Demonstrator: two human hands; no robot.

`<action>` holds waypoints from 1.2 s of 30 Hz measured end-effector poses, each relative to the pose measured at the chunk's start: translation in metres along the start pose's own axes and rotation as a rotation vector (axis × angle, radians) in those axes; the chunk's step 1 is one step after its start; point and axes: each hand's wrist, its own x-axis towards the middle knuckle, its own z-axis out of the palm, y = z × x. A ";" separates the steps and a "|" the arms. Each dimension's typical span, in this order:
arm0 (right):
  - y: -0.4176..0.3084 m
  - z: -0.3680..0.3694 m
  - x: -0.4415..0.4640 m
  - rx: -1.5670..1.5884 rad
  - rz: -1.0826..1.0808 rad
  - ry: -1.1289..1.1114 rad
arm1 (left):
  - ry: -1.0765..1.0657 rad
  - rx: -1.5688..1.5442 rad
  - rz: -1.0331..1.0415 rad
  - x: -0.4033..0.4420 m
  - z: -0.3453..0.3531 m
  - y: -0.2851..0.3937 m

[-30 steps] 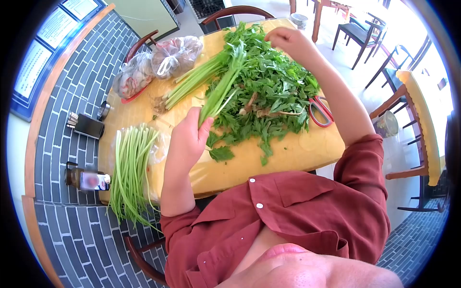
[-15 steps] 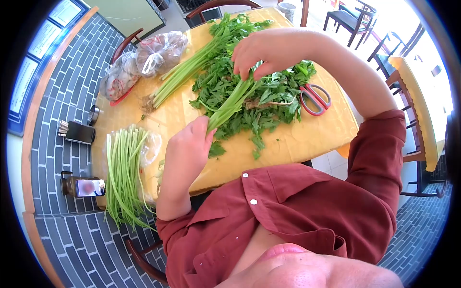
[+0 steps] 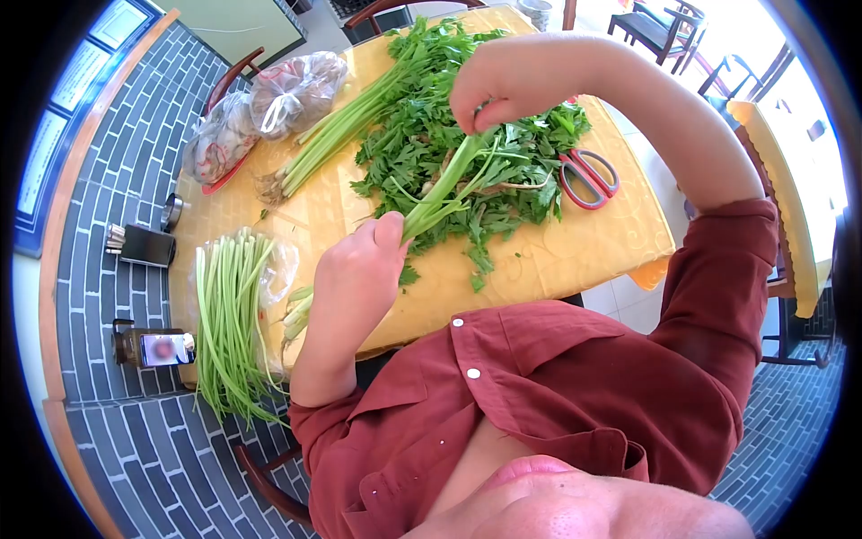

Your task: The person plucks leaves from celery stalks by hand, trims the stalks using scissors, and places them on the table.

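Observation:
A small bunch of celery [image 3: 444, 187] is stretched between my two hands over the table. My left hand [image 3: 361, 269] is closed round its lower stalks, near the table's front edge. At the leafy end, my right hand [image 3: 503, 85] is closed with bent fingers gripping the top of the bunch. Beneath lies a wide pile of cut celery leaves [image 3: 503, 211]. Behind it rests a whole bunch of celery [image 3: 346, 130] with roots at its lower left end. Red-handled scissors [image 3: 589, 178] lie right of the leaves.
Trimmed celery stalks [image 3: 229, 323] lie on a plastic bag at the table's left edge. Two filled plastic bags [image 3: 296, 90] stand at the back left. A phone [image 3: 168, 349] leans beside the brick wall, near a black holder [image 3: 148, 245]. The yellow tablecloth [image 3: 620, 247] covers the table.
My right hand has moved up and to the right along the celery, its fingers now more tightly closed. My left hand has shifted slightly right, still holding the stalks.

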 end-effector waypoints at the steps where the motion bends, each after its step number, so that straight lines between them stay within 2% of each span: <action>1: -0.004 0.001 -0.001 -0.094 0.000 0.057 | -0.003 -0.002 0.001 0.000 0.001 0.000; 5: -0.013 0.012 -0.008 -0.550 -0.018 0.165 | 0.029 0.013 -0.012 0.002 0.004 -0.003; 11: 0.004 0.025 -0.007 -0.652 -0.208 0.250 | 0.026 0.006 -0.012 0.005 0.005 -0.002; 14: 0.009 0.027 -0.003 -0.633 -0.181 0.347 | 0.027 -0.031 -0.061 0.007 0.005 0.001; 17: 0.026 0.034 0.001 -0.397 0.102 0.679 | 0.061 -0.027 -0.084 0.008 0.004 0.001; 19: 0.080 0.009 -0.003 -0.279 0.681 0.420 | 0.025 -0.031 -0.077 0.004 0.003 -0.004; 20: 0.043 -0.011 -0.019 -0.391 0.627 0.580 | 0.047 -0.029 -0.100 0.001 0.002 -0.008; 21: 0.063 -0.001 -0.030 -0.344 0.353 0.775 | 0.071 -0.027 -0.126 -0.002 0.000 -0.011; 23: 0.064 0.002 -0.041 -0.347 0.130 0.709 | 0.102 -0.011 -0.162 -0.006 -0.003 -0.015; 26: 0.057 0.017 -0.045 -0.282 0.333 0.504 | 0.130 0.018 -0.185 -0.008 -0.010 -0.019; 27: 0.073 0.029 -0.042 -0.351 0.155 0.510 | 0.136 0.013 -0.190 -0.007 -0.011 -0.020; 29: 0.060 0.032 -0.032 -0.190 0.129 0.527 | 0.143 -0.018 -0.205 -0.008 -0.013 -0.022; 35: 0.073 0.040 -0.016 -0.153 -0.010 0.552 | 0.168 -0.092 -0.203 -0.011 -0.021 -0.027; 36: 0.076 0.038 -0.018 -0.072 -0.025 0.553 | 0.167 -0.094 -0.208 -0.012 -0.024 -0.030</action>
